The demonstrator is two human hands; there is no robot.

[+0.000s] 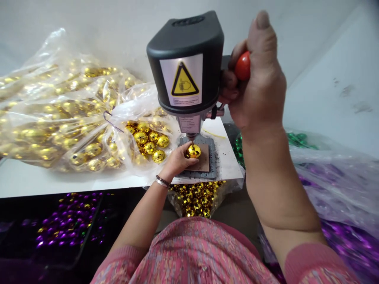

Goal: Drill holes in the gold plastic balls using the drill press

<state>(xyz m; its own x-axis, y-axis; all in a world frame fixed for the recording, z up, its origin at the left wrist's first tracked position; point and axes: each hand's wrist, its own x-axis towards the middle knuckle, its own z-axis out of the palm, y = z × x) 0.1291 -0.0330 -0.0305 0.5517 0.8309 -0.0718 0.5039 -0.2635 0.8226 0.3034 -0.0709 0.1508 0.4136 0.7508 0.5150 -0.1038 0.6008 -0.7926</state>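
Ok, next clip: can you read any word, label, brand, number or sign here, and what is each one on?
Warning sticker on the black head of the bench drill: yellow triangle with a hand symbol, no readable words.
Small print under the triangle: too small to read.
Pale plate on the drill's neck: too blurred to read.
Oval mark on top of the head: cannot be read.

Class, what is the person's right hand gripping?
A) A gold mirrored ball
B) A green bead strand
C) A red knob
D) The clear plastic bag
C. The right hand is closed around the red knob at the side of the black-headed press.
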